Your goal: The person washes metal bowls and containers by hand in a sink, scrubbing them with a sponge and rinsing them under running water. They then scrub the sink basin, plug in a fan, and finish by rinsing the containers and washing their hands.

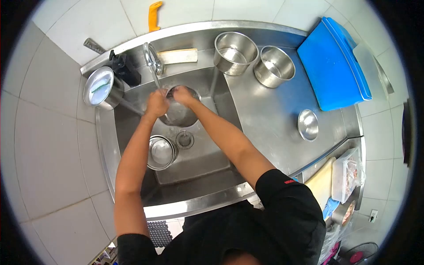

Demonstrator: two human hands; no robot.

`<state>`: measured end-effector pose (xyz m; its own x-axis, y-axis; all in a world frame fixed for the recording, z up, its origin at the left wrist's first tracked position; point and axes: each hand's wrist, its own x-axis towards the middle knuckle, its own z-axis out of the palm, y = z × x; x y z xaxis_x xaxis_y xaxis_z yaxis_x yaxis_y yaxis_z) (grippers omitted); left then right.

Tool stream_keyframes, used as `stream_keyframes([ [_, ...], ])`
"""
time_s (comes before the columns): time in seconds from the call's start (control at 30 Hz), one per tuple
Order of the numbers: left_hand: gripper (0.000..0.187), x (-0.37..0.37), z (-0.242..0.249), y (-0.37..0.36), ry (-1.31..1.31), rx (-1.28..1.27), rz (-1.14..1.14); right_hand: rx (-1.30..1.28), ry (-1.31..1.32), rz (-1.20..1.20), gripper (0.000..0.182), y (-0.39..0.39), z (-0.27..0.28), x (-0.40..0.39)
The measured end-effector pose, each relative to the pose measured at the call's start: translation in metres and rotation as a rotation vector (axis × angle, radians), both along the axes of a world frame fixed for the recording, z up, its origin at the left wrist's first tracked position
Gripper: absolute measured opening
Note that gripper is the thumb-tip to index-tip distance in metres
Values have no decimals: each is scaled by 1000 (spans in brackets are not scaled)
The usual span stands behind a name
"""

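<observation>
A round metal bowl (182, 115) is tilted in the sink, below the running tap (152, 59). At its left rim, my left hand (157, 104) is closed on the bowl, close to the stream of water. My right hand (182, 95) is at the bowl's far inner side with its fingers curled. Blur hides whatever it may be holding. Nearer to me in the sink (198, 170), beside the drain (185, 139), sits a stack of metal bowls (160, 152).
Two metal pots (235, 53) (274, 66), a small metal bowl (308, 125) and a blue box (331, 66) stand on the right counter. Left of the tap are a black pump bottle (126, 70) and a metal container (104, 90). A yellow-handled tool (153, 17) lies behind the sink.
</observation>
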<state>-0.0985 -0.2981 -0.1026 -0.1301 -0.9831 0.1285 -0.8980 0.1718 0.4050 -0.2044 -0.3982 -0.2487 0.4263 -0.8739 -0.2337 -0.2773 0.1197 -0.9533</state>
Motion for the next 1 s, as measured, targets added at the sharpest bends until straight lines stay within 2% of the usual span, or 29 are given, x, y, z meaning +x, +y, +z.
stream_keyframes([
  [0.03, 17, -2, -10, 2, 29, -45, 69, 41, -78, -96, 26, 3, 8, 9],
  [0.07, 17, -4, -19, 1, 27, -36, 90, 52, -79, -76, 26, 15, 11, 10],
  [0.13, 12, 0, -38, -9, 370, 15, 398, 336, -299, -12, 57, 69, 86, -2],
  [0.2, 10, 4, -22, 2, 387, 73, 442, -126, -130, 266, 50, 101, 118, -27],
  [0.23, 9, 9, -16, 8, 413, 126, 456, -324, 198, 493, 42, 106, 125, -52],
  [0.27, 9, 17, -21, 9, 407, 126, 474, -489, 347, 549, 34, 115, 137, -71],
  [0.3, 9, 26, -31, 12, 614, 297, 530, -652, 496, 598, 27, 125, 146, -85],
  [0.33, 8, 31, -35, 17, 822, 466, 576, -652, 486, 607, 27, 127, 146, -93],
  [0.37, 13, 34, -40, 22, 896, 605, 528, -683, 420, 553, 23, 129, 147, -100],
  [0.4, 13, 31, -39, 29, 897, 602, 535, -715, 357, 497, 20, 130, 150, -105],
  [0.47, 27, 22, -36, 46, 1195, 714, 561, -670, 351, 473, 20, 129, 159, -105],
  [0.5, 42, 26, -36, 52, 1101, 740, 532, -699, 381, 459, 19, 125, 152, -101],
  [0.57, 43, 35, -53, 69, 1082, 661, 557, -649, 501, 393, 17, 122, 143, -87],
  [0.63, 40, 49, -56, 80, 1002, 701, 579, -722, 543, 516, 17, 116, 153, -66],
  [0.67, 38, 59, -57, 83, 900, 674, 595, -726, 352, 440, 19, 112, 138, -55],
  [0.7, 36, 62, -57, 85, 802, 645, 614, -669, 446, 495, 21, 111, 160, -47],
  [0.73, 36, 54, -46, 86, 790, 647, 597, -668, 447, 474, 21, 109, 170, -45],
  [0.8, 32, 46, -19, 89, 826, 437, 639, -638, 321, 398, 24, 103, 184, -42],
  [0.87, 29, 42, -5, 77, 824, 459, 601, -597, 261, 308, 26, 98, 175, -49],
  [0.93, 28, 39, -3, 56, 667, 316, 372, -388, 258, 261, 23, 93, 166, -67],
  [0.97, 28, 32, -5, 44, 679, 222, 303, -395, 265, 254, 23, 94, 162, -80],
  [1.0, 28, 23, 2, 35, 685, 220, 291, -74, 186, 160, 22, 101, 158, -94],
])
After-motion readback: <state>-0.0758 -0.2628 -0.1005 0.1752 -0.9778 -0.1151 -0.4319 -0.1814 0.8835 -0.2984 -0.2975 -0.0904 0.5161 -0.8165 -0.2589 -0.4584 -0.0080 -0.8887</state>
